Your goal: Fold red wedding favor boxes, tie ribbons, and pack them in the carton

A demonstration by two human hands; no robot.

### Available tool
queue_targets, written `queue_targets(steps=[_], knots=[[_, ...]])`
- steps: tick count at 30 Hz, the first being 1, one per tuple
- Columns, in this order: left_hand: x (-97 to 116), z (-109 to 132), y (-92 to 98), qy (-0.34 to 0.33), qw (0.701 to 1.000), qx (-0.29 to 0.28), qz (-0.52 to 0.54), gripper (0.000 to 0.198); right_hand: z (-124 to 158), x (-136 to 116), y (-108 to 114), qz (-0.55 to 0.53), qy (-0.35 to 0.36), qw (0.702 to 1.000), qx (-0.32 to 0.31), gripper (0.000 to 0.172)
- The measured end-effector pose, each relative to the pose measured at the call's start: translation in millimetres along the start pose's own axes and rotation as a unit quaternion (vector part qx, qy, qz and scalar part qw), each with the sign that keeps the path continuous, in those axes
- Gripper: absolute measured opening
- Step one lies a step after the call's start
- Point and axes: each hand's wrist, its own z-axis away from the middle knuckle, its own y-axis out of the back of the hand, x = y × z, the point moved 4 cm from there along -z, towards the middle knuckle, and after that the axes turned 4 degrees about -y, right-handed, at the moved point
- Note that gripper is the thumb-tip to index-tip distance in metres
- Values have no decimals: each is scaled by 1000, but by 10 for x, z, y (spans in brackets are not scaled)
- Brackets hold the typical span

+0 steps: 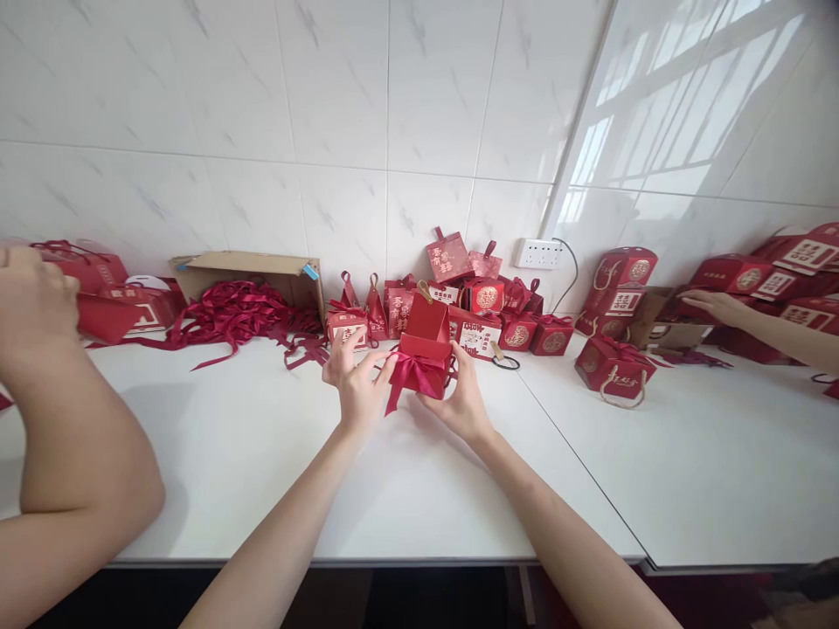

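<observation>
- The small red cardboard gift box (429, 349) stood on the white table (262, 454), before a pile of finished red boxes (485, 310).
- The left hand (354, 380) pinched its dark red ribbon bow (410, 374).
- The right hand (462, 397) gripped the box's side.

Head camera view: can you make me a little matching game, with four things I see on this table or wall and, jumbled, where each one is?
Things:
1. red gift box
2. ribbon pile
3. cardboard box
4. power socket

Places:
A. fixed to the tiled wall
B. lying on its side against that wall
C. held between the left hand and right hand
D. heaped loose on the white table

Pairs: 1-C, 2-D, 3-B, 4-A
</observation>
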Motion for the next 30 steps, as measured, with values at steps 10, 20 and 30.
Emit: queue_targets(steps=[10, 20, 30], knots=[[438, 48, 97, -161, 973, -49, 157, 6, 47, -165, 40, 10, 30, 999, 29, 88], [592, 26, 248, -245, 955, 11, 168, 7, 103, -364, 94, -15, 86, 994, 59, 92], [703, -30, 345, -268, 947, 21, 175, 2, 138, -433, 134, -37, 100, 992, 69, 93]])
